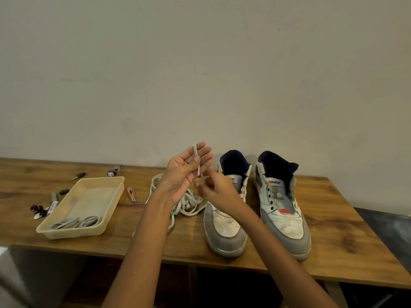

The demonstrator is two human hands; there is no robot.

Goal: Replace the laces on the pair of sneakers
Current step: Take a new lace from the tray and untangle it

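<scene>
Wooden counter point(333, 230) is running across your view with a plain wall behind it, and you are working just above its middle. Your left hand point(184, 172) is raised palm-up, its thumb pinching a folded length of white lace point(195, 152) against the fingers, while your right hand point(213, 190) is pinching another part of the lace just below; the two hands are nearly touching. More lace is lying in a loose heap point(186, 205) on the counter beneath them.

Both sneakers point(224, 221) are standing side by side to your right, toes toward you, eyelets bare as far as they show. To your left, a beige tray point(104, 192) is holding coiled laces point(75, 222), likely the other set.

You are probably sorting the lace, so find the ends, match them to get the midpoint, and keep the strand flat and free of twists before threading the lowest eyelets evenly.

Red lettering on the right sneaker's tongue point(274, 181) is showing, but it is too blurred to read with confidence. A marker point(53, 205) beside the tray carries print that is too small to read.
</scene>
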